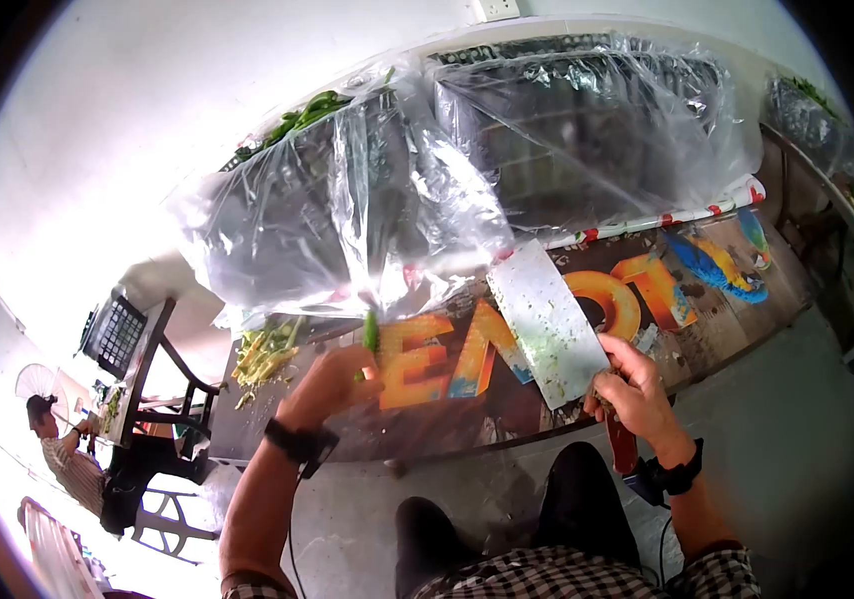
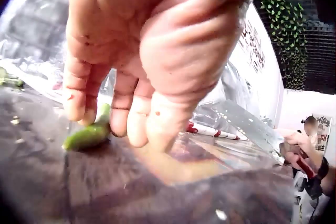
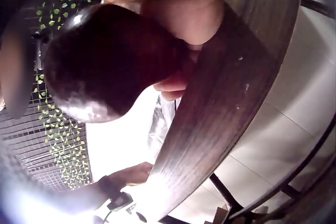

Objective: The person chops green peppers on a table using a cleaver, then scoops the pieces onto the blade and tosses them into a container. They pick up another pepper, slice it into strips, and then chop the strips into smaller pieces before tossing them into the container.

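My left hand (image 1: 332, 384) reaches down to the tabletop, and its fingertips hold a green chili pepper (image 1: 371, 331). In the left wrist view the pepper (image 2: 89, 136) lies on the table, fingertips close on either side of it. My right hand (image 1: 637, 391) grips the red-brown handle (image 1: 622, 444) of a broad cleaver (image 1: 547, 324). The blade slants away over the table, with green bits stuck to it. From the right wrist view, the rounded handle end (image 3: 110, 64) hides most of that hand.
A heap of yellow-green vegetable pieces (image 1: 265, 354) lies at the table's left end. Behind stand plastic-covered crates (image 1: 587, 130), green peppers (image 1: 312, 108) showing at the left one. Farther left, another person (image 1: 77, 459) sits at a table. My knees are below the front edge.
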### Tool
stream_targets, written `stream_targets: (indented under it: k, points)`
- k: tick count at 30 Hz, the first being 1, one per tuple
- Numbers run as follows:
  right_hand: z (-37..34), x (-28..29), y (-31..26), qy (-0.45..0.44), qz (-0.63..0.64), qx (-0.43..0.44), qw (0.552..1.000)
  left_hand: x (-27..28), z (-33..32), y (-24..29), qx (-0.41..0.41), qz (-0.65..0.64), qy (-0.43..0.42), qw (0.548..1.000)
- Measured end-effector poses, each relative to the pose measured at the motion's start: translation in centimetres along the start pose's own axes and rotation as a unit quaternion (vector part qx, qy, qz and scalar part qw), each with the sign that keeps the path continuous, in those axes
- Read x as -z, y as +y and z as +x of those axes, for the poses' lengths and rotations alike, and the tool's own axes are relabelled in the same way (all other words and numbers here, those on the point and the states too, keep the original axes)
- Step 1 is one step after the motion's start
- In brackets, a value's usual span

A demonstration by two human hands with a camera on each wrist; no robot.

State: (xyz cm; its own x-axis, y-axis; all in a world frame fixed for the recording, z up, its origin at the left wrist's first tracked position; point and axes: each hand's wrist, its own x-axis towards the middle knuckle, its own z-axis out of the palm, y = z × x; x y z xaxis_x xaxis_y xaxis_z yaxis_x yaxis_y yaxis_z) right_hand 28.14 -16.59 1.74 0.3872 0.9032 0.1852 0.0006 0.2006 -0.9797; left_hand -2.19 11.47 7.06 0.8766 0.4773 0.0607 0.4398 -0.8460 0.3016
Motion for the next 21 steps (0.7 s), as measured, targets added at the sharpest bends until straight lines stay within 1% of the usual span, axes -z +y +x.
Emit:
stream_targets:
  k: [3,5,9,12,15,18,19,21]
  points:
    - [0.1,0.2,0.2,-0.005,-0.012,-0.005,1.000,0.0,-4.1,1.2,0.066,0.013,0.028,0.997]
    - [0.1,0.1,0.0,0.001,0.002,-0.010,1.000,-0.4,-5.6,1.0,0.083,0.021,0.051,0.995]
    - [0.2,0.2,0.3,0.001,-0.012,-0.002,1.000,-1.6,-5.8,0.0,0.115,0.084,0.129,0.981]
    - [0.2,0.2,0.2,-0.001,-0.011,-0.011,1.000,-2.5,-4.9,-0.6,0.174,0.014,0.140,0.975]
    - [0.2,0.1,-0.1,0.006,-0.008,-0.019,1.000,-2.4,-5.1,0.1,0.177,0.008,0.095,0.980]
    - [0.3,0.5,0.0,-0.019,-0.027,-0.014,0.999,-3.3,-6.3,3.8,0.066,-0.012,0.173,0.983]
    - [0.4,0.5,0.0,-0.018,-0.027,-0.014,0.999,-3.2,-6.7,5.0,0.049,-0.019,0.165,0.985]
    - [0.3,0.4,0.0,-0.017,-0.027,-0.019,0.999,-3.5,-7.3,6.9,0.052,-0.049,0.160,0.985]
